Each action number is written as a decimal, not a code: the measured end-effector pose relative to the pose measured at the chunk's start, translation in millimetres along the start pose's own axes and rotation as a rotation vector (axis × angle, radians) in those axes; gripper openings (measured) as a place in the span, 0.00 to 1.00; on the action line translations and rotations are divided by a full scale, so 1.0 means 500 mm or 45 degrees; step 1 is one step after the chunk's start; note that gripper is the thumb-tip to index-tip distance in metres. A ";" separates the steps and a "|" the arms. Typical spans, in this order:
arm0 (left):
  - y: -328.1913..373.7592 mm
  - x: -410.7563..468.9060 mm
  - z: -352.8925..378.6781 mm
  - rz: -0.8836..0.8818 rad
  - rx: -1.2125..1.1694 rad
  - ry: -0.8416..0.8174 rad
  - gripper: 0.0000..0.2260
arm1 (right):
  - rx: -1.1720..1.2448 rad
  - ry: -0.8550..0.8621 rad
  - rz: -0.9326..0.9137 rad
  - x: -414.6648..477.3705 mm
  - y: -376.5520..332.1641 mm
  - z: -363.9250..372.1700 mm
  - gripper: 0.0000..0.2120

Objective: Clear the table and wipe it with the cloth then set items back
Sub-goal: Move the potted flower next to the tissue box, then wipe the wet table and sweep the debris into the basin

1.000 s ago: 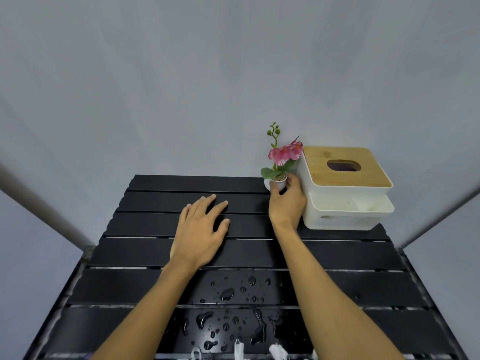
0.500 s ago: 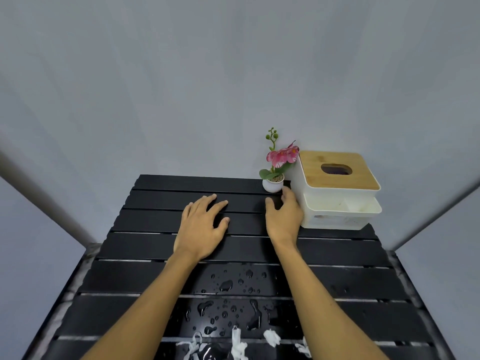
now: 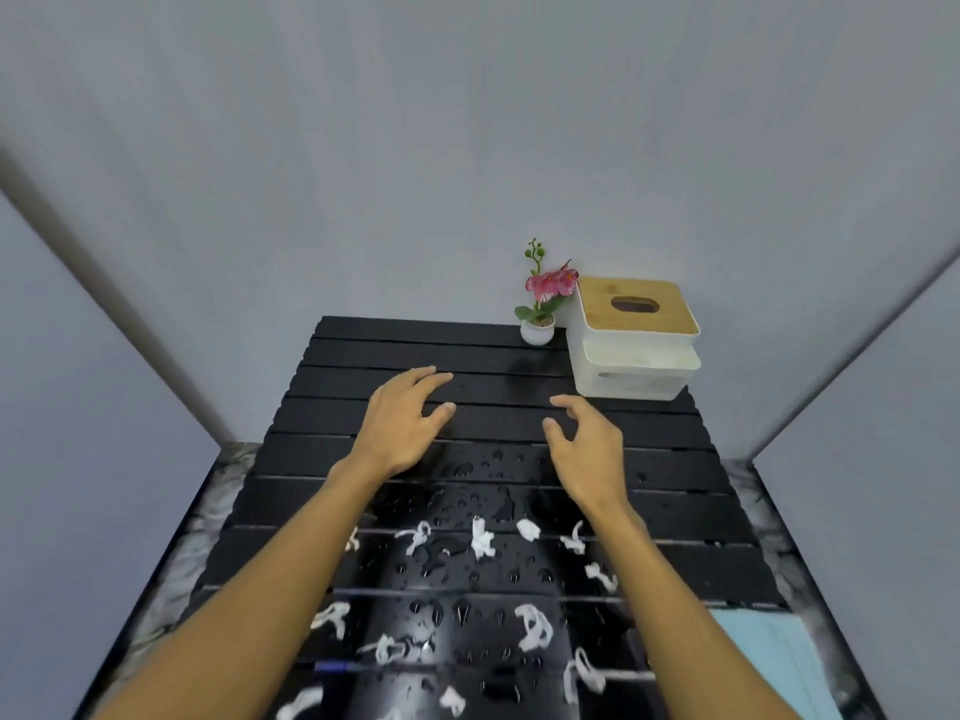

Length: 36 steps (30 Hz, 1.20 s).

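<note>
A black slatted table [image 3: 322, 439] carries water drops and several white paper scraps [image 3: 480, 537] across its near half. At the far right corner a small white pot with a pink flower [image 3: 538, 330] stands beside a white tissue box with a wooden lid [image 3: 636, 340]. A light blue cloth [image 3: 779, 662] lies at the near right edge. My left hand [image 3: 402, 428] hovers over the middle slats, fingers spread and empty. My right hand [image 3: 584, 444] floats nearby, fingers loosely curled, holding nothing, well short of the pot.
Grey walls enclose the table at the back and on both sides. A dark pen [image 3: 340, 666] lies along a slat near the front left. A marbled surface [image 3: 223, 491] shows under the table's left and right edges.
My right hand has let go of the flower pot and drawn back toward me. My left hand has lifted slightly. The view has tilted down, showing the scraps and the cloth.
</note>
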<state>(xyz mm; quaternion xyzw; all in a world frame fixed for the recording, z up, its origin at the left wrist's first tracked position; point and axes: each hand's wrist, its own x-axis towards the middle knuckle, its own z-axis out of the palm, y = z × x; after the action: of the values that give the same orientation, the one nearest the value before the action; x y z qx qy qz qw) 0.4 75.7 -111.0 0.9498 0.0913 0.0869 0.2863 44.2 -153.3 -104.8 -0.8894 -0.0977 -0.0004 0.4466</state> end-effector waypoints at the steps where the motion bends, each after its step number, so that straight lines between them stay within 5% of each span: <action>1: 0.002 -0.023 -0.013 -0.003 -0.023 0.016 0.20 | -0.012 0.011 -0.032 -0.020 0.000 -0.014 0.14; 9: -0.031 -0.239 -0.103 -0.075 -0.106 0.155 0.19 | -0.144 0.093 -0.065 -0.213 0.061 -0.149 0.14; 21: -0.128 -0.512 -0.104 -0.201 0.021 0.156 0.22 | -0.845 -0.128 0.038 -0.407 0.207 -0.240 0.27; 25: -0.154 -0.543 -0.096 -0.228 0.112 0.113 0.23 | -0.986 -0.225 0.059 -0.428 0.230 -0.236 0.35; 36: -0.171 -0.549 -0.076 -0.201 0.202 0.124 0.26 | -1.073 -0.189 0.027 -0.429 0.249 -0.234 0.35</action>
<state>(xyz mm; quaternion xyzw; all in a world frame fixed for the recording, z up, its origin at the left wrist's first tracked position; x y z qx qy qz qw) -284.1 104.5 -158.7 0.9540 0.1861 0.1027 0.2115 -134.2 -356.0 -152.3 -0.9927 -0.1118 0.0284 0.0360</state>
